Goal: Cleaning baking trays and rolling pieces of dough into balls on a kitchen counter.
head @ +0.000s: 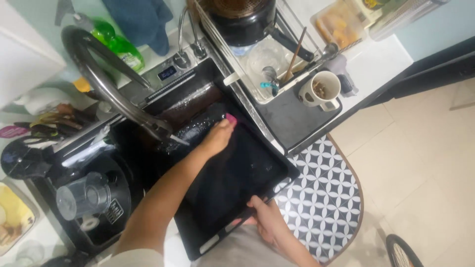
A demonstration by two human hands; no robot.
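Note:
A large black baking tray (247,173) lies tilted over the black sink (198,94). My left hand (217,137) reaches across the tray's far end and presses a pink sponge (230,118) against it. My right hand (266,220) grips the tray's near rim, close to my body. The black arched tap (101,79) ends just left of my left hand, and wet streaks shine on the tray there.
A dish rack (257,59) to the right of the sink holds a black pot (242,20), utensils and a white mug (322,90). A green soap bottle (121,47) stands behind the tap. A clear cup (81,198) sits at left. A patterned mat (321,198) covers the floor.

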